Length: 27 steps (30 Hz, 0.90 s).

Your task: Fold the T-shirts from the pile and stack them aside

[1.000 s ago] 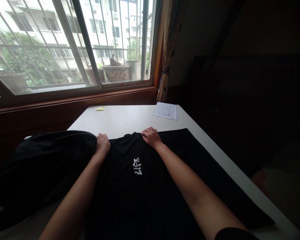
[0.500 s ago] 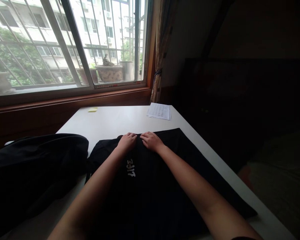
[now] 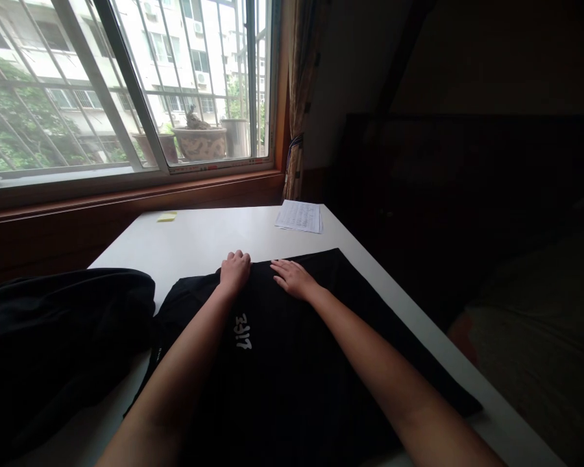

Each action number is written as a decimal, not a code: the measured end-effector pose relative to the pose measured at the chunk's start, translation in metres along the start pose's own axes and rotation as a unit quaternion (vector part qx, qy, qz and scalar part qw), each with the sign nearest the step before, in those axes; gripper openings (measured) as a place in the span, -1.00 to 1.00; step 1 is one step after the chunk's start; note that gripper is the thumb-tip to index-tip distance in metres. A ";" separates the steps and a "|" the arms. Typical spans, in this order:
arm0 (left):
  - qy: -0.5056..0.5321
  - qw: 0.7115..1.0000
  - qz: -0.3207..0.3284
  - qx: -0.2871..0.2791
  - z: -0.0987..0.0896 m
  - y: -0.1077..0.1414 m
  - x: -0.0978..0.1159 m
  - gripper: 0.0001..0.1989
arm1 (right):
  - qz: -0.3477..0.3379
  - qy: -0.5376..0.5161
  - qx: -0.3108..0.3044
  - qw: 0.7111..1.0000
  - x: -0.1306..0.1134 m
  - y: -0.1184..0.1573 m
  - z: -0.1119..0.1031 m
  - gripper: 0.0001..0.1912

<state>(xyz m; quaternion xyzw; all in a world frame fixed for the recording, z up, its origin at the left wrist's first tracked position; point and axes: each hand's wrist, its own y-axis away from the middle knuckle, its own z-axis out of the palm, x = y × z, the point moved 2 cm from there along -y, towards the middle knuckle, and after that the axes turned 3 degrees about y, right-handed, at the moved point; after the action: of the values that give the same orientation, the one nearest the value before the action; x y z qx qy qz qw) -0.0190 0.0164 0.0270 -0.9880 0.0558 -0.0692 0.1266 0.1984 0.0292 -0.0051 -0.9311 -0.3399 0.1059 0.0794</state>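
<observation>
Papers [image 3: 299,216], dark cloth [image 3: 63,324] near black shirt [image 3: 282,363], left hand [image 3: 235,269] curled atop, grip unclear, right hand [image 3: 293,279] flat

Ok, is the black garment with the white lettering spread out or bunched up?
Spread out: the black garment lies broad and mostly flat on the white table, its lettering facing up.

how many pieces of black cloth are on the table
2 visible: a lettered cloth spread beneath the left hand and right hand, and a bunched cloth at picture left. More could be hidden in its dark folds.
</observation>
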 end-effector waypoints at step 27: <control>0.026 0.994 0.090 0.052 0.006 0.021 0.040 -0.66 | 0.014 -0.007 -0.068 0.998 -0.001 0.005 -0.004 -0.40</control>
<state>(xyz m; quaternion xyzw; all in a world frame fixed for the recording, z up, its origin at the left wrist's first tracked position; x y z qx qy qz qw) 0.0191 -0.0072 0.0210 -0.9688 0.1444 -0.0855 0.1823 0.2020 0.0244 -0.0025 -0.9382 -0.3338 0.0905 0.0117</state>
